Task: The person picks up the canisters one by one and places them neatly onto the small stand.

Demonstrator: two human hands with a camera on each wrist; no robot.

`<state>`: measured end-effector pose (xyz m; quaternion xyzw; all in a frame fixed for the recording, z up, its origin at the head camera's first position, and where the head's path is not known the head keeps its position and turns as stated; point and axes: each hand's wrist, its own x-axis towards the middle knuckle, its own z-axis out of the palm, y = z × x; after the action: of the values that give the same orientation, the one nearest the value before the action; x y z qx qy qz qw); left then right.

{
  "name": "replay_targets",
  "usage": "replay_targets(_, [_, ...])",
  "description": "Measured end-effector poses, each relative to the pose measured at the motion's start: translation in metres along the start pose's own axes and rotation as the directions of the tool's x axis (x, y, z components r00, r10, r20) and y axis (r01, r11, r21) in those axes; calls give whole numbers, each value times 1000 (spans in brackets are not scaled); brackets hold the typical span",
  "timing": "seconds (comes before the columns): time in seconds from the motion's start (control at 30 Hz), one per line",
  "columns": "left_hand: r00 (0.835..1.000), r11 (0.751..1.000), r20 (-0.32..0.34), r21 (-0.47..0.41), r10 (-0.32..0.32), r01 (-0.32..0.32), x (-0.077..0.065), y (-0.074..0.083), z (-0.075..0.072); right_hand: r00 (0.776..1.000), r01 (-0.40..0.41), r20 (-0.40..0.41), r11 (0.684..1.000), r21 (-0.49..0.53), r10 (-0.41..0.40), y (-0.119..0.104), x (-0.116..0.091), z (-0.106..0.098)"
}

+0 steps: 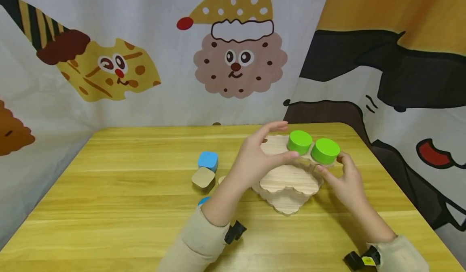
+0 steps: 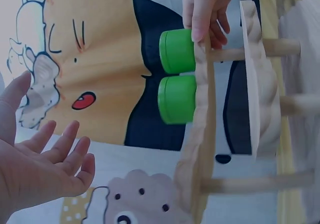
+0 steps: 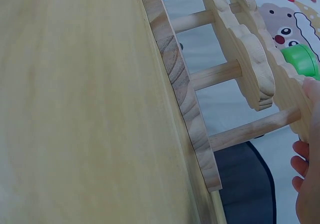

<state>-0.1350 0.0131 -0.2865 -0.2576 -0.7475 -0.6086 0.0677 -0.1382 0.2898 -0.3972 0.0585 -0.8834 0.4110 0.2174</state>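
A wooden stand with scalloped tiers (image 1: pixel 289 179) joined by round posts stands on the table. Two green round blocks (image 1: pixel 300 142) (image 2: pixel 177 100) sit side by side on its top board (image 2: pixel 202 134). My right hand (image 1: pixel 346 181) pinches that board's edge beside the right block, thumb on one face and fingers behind it. Over the stand's left side, my left hand (image 1: pixel 251 159) is spread and holds nothing. The left wrist view shows this left hand (image 2: pixel 42 166) apart from the blocks. A lower tier (image 3: pixel 240 44) and the base (image 3: pixel 177 79) appear in the right wrist view.
Left of the stand lie a blue block (image 1: pixel 208 160) and a beige block (image 1: pixel 203 178) touching it. Another blue piece (image 1: pixel 204 200) is partly hidden by my left forearm. A printed curtain (image 1: pixel 145 110) hangs behind the wooden table (image 1: pixel 120 207).
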Motion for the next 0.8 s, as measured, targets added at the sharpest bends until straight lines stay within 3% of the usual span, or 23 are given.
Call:
replay_targets(0.4, [996, 996, -4, -8, 88, -88, -27, 10, -33, 1000, 6, -8, 1000, -10, -6, -2, 1, 1])
replay_targets(0.8, [992, 990, -15, -55, 129, -129, -52, -7, -56, 1000, 8, -8, 1000, -8, -8, -1, 1, 1])
